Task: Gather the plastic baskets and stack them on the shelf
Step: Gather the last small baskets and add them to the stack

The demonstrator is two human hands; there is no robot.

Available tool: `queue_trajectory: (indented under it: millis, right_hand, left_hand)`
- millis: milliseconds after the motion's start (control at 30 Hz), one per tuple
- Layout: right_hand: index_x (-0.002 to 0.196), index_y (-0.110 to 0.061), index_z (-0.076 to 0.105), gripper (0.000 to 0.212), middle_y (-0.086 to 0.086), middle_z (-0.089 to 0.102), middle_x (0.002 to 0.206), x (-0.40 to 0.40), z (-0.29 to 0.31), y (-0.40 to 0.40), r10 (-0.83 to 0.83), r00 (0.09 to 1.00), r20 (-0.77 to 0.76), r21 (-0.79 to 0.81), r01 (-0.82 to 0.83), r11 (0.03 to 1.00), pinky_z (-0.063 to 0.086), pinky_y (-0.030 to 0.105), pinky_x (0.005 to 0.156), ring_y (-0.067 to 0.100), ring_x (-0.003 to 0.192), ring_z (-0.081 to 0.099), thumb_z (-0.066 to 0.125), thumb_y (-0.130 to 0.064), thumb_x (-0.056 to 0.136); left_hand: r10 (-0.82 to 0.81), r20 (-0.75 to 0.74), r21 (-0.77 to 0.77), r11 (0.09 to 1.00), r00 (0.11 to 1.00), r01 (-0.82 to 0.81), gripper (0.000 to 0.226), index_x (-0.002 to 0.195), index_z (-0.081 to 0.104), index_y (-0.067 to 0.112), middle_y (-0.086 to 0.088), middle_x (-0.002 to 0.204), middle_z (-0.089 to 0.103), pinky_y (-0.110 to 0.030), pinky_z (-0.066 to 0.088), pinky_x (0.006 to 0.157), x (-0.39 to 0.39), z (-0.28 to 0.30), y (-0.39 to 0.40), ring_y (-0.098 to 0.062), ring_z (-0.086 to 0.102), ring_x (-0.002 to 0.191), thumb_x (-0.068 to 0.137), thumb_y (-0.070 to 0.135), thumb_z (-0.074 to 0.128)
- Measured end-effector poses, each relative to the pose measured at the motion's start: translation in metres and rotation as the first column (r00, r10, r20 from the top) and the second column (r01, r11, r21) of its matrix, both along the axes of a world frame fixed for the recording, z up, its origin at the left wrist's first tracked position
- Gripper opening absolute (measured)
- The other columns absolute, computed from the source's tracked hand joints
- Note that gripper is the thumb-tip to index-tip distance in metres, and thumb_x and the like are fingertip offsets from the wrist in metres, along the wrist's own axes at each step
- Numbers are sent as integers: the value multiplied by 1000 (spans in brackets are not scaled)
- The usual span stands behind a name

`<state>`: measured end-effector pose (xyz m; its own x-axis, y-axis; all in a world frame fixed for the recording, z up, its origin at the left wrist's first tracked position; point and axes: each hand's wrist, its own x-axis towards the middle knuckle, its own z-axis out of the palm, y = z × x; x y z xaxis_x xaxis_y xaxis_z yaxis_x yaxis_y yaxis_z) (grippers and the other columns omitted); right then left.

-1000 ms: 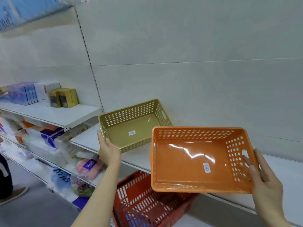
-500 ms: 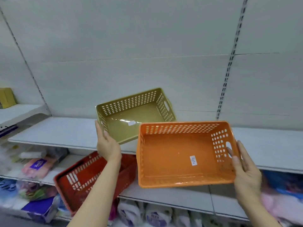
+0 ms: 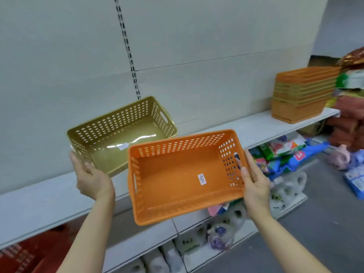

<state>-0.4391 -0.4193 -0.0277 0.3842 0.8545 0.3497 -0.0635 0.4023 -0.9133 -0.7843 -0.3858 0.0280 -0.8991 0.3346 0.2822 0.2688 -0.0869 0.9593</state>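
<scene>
1. The orange basket [image 3: 185, 176] is held in the air in front of the shelf [image 3: 256, 128], mouth tipped toward the camera, a small price sticker on its floor. It is probably tilted this way because it is gripped by one short end only.
2. The right hand [image 3: 255, 184] holds that short end: fingers reach through or into the handle slot, and the thumb lies along the outside of the wall. It is clamped on the basket.
3. The olive basket [image 3: 120, 134] sits just behind and to the left of the orange one, also in the air and also tilted toward the camera. The orange rim overlaps its near corner in this view; whether the two touch I cannot tell.
4. The left hand [image 3: 92, 178] grips the olive basket at its near left corner, with the thumb over the rim and the fingers underneath.
5. One basket per hand looks like a way to carry two at once, each ready to be nested.
6. Farther right on the same shelf stands a stack of baskets [image 3: 303, 93], orange and olive nested together, well apart from both hands. That is likely where these two are headed.
7. Below the shelf lie bagged goods [image 3: 279, 152], and a red basket [image 3: 29, 251] shows at the lower left.
</scene>
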Motion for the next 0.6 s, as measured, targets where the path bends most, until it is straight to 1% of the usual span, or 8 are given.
queue_trajectory:
  millis: [67, 100, 200, 333, 400, 467, 533, 600]
  right_hand:
    - [143, -29, 49, 47, -3, 62, 135, 32, 3, 6, -39, 999, -3, 24, 39, 999, 46, 45, 105, 10, 126, 56, 47, -6, 102]
    - [143, -28, 49, 47, -5, 62, 134, 49, 6, 10, -56, 998, -9, 31, 56, 998, 47, 43, 104, 9, 125, 56, 47, -6, 102]
    - [143, -30, 49, 47, -10, 62, 132, 102, 14, 26, -82, 996, -24, 69, 84, 994, 50, 30, 99, 8, 125, 57, 46, -6, 102]
    - [136, -40, 51, 46, -3, 62, 133, 178, 23, 58, -101, 995, -24, 82, 103, 991, 51, 21, 92, 9, 124, 57, 47, -9, 102]
    - [136, -41, 52, 46, -3, 63, 132, 217, 28, 77, -113, 994, -2, 96, 113, 989, 50, 23, 95, 10, 124, 57, 47, -9, 102]
    - [139, -37, 51, 45, -3, 62, 133, 253, 34, 94, -131, 991, 36, 117, 126, 985, 49, 31, 100, 11, 126, 56, 47, -11, 102]
    - [142, -34, 49, 46, -3, 63, 133, 286, 40, 111, -135, 990, 43, 121, 129, 984, 49, 32, 101, 10, 124, 57, 47, -10, 102]
    - [141, -33, 50, 46, -3, 63, 132, 312, 45, 127, -143, 989, 27, 130, 139, 982, 48, 37, 103, 10, 124, 58, 48, -9, 102]
  left_hand:
    - [-42, -2, 22, 999, 999, 42, 51, 150, 39, 38, 6, 148, 51, -24, 31, 110, 36, 8, 18, -18, 51, 132, 104, 16, 37]
    - [-61, -5, 34, 998, 998, 61, 51, 150, 39, 38, 6, 148, 51, -23, 31, 110, 53, 11, 28, -18, 50, 133, 104, 17, 36]
    - [-102, -14, 69, 992, 995, 102, 50, 150, 40, 38, 9, 149, 50, -19, 29, 108, 104, 18, 59, -15, 48, 134, 104, 18, 36]
    - [-121, -42, 105, 987, 992, 124, 49, 148, 43, 38, 10, 147, 52, -18, 30, 106, 175, 25, 100, -13, 50, 131, 103, 18, 37]
    - [-126, -43, 119, 984, 991, 130, 49, 148, 43, 36, 10, 146, 53, -16, 30, 103, 212, 28, 120, -12, 51, 130, 103, 18, 37]
    - [-120, -58, 141, 982, 991, 127, 49, 149, 42, 34, 10, 147, 52, -14, 29, 103, 246, 31, 138, -9, 50, 130, 103, 18, 37]
    - [-126, -78, 152, 979, 989, 136, 49, 150, 41, 33, 8, 148, 51, -14, 29, 104, 273, 33, 158, -5, 47, 129, 103, 18, 37]
    - [-117, -117, 155, 979, 986, 134, 50, 149, 42, 33, 4, 146, 54, -19, 35, 107, 295, 35, 176, -13, 51, 130, 101, 19, 37]
